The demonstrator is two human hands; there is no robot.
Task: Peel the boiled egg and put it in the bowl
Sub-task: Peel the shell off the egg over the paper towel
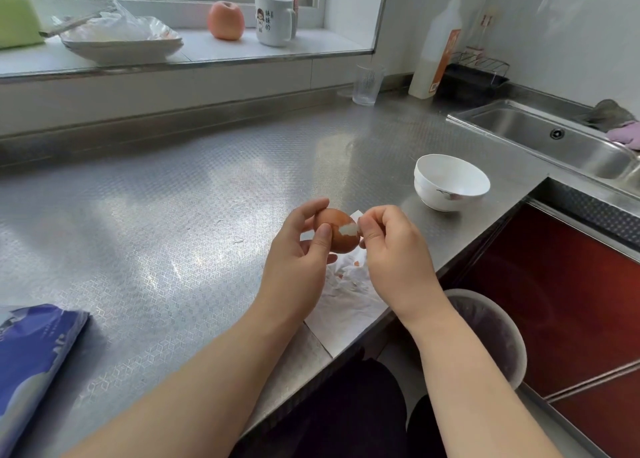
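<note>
A brown boiled egg [337, 230] is held above the steel counter, with a small white patch bared on its right side. My left hand [299, 263] grips the egg between thumb and fingers. My right hand [394, 253] pinches a bit of shell at the bared patch with thumb and forefinger. Below the egg lies a white paper tissue [349, 305] with a few shell bits on it. An empty white bowl [450, 187] stands on the counter to the right, beyond my hands.
A steel sink [554, 138] sits at the far right. A clear glass [367, 85], a white bottle [434, 59] and a rack stand at the back. A blue packet [31, 360] lies at the left. A lined bin [491, 333] stands below the counter edge.
</note>
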